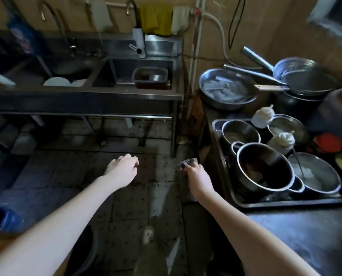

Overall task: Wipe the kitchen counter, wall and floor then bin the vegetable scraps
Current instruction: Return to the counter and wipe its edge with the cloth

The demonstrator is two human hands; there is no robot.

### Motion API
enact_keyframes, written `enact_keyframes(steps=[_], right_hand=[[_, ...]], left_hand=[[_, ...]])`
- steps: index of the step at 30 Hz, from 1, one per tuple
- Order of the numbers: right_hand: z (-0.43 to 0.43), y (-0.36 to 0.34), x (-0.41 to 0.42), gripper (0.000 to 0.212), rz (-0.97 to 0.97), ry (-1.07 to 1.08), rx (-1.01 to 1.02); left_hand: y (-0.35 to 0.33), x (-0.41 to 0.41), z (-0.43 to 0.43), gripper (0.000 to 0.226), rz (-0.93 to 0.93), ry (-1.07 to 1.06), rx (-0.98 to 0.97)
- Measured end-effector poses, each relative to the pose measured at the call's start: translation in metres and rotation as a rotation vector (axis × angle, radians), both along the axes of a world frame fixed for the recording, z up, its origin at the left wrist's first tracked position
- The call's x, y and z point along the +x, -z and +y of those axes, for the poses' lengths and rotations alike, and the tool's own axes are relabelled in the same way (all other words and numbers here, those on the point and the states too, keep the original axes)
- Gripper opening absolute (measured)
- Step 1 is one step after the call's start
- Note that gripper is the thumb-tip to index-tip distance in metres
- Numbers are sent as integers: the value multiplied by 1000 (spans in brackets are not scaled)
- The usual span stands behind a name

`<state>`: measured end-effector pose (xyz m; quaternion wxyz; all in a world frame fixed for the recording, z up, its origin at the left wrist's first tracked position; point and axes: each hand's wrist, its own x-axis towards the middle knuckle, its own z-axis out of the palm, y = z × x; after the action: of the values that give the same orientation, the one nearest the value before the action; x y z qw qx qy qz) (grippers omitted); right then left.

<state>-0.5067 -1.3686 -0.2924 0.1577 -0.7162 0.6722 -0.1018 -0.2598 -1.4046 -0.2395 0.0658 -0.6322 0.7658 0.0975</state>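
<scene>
My right hand grips a small grey-brown cloth, held in the air just left of the steel counter. My left hand hangs over the tiled floor with fingers loosely curled and holds nothing. The floor tiles look dirty and wet in streaks. A dark round bin stands at the bottom left below my left forearm. I see no vegetable scraps clearly.
A steel double sink stands ahead against the tan wall, with cloths hanging above. On the counter at the right a tray holds several steel pots and squeeze bottles. A blue bag sits at the left edge.
</scene>
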Motion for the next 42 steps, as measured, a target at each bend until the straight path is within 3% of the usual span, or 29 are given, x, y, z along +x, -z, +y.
enact_keyframes(steps=[12, 16, 25, 34, 42], right_hand=[[-201, -35, 53, 30, 8, 51, -89], [-260, -45, 66, 41, 35, 46, -99], [-377, -37, 86, 44, 40, 25, -94], [-513, -21, 91, 45, 15, 5, -6], [-578, 7, 96, 32, 4, -9, 95]], left_hand=[[-14, 76, -195, 23, 76, -77, -70], [-16, 96, -248, 23, 78, -82, -70], [-10, 109, -350, 20, 96, -82, -72], [-5, 100, -472, 18, 98, -161, -34], [3, 100, -533, 20, 119, -201, -23]])
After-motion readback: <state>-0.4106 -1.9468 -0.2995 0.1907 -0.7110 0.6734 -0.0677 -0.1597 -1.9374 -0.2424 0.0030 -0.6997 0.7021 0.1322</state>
